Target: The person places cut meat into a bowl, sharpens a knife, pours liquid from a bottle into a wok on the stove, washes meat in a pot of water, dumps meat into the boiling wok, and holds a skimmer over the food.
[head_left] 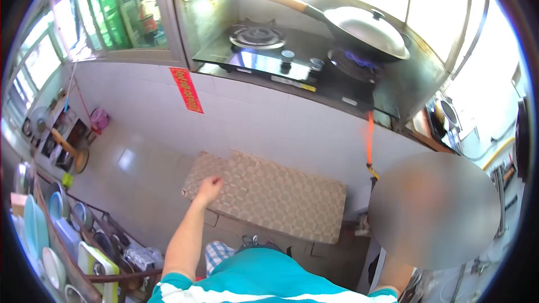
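My left hand hangs over the floor, its fingers curled in a loose fist with nothing visible in them. Below it lies a beige checkered mat. My right forearm reaches to the right into a large blurred patch, which hides my right hand and whatever it touches. Ahead of me a wok with a domed metal lid and a wooden handle sits on the right burner of a black gas stove. A blue flame burns beneath it.
The left burner holds no pan. A dish rack with several plates and bowls stands close on my left. Farther left are a pink bucket and a fan. An orange hose hangs below the stove.
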`<move>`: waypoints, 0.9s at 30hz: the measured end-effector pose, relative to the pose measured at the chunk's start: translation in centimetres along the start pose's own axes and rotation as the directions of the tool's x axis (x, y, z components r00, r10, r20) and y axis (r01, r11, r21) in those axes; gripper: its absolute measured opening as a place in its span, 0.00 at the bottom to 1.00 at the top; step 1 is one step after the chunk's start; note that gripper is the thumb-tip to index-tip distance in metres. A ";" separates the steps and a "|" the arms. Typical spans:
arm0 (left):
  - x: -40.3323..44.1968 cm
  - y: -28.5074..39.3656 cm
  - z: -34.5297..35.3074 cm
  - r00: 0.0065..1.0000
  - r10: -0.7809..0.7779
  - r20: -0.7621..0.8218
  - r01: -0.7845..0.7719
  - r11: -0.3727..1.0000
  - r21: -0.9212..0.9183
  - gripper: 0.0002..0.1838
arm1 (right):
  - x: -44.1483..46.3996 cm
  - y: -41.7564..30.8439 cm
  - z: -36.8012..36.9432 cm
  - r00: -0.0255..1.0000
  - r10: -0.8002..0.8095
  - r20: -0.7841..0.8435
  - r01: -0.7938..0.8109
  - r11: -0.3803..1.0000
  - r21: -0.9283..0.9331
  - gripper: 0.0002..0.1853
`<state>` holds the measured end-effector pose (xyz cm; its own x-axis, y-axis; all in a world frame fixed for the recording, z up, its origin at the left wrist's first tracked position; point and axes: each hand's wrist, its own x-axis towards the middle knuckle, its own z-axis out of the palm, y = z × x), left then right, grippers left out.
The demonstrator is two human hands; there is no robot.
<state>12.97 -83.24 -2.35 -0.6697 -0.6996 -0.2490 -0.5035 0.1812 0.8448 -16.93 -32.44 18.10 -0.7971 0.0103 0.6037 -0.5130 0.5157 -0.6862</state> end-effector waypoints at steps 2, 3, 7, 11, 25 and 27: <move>3.1 1.8 -3.6 0.975 0.137 -0.174 -0.150 0.987 -0.059 0.14 | 1.4 -1.0 4.4 0.983 -0.101 0.153 0.082 0.989 0.126 0.10; 4.3 4.4 -5.8 0.943 0.198 -0.268 -0.227 0.971 -0.079 0.13 | 1.9 -2.6 6.2 0.977 -0.123 0.177 0.093 0.982 0.167 0.10; 9.4 11.8 -14.5 0.787 0.339 -0.515 -0.400 0.916 -0.009 0.12 | 2.7 -7.1 11.8 0.946 -0.212 0.246 0.162 0.964 0.209 0.09; 15.5 19.2 -23.5 0.575 0.473 -0.667 -0.486 0.854 0.187 0.14 | 3.1 -11.5 16.5 0.877 -0.384 0.290 0.341 0.921 0.187 0.08; 29.4 51.1 -51.8 0.132 0.822 -0.554 -0.674 0.484 0.558 0.23 | 10.5 -36.9 26.0 0.862 0.213 0.460 -0.045 0.936 -0.350 0.12; 30.1 50.3 -52.5 -0.116 0.905 -0.408 -0.513 0.297 0.805 0.23 | 7.8 -28.9 28.0 0.829 0.400 0.391 -0.126 0.815 -0.566 0.16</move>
<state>-3.86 -131.44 57.53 -0.1550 -0.0369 0.9872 -0.2457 0.9693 -0.0023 -17.23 -71.24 31.31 -0.9905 -0.1201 0.0673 -0.1372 0.9036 -0.4058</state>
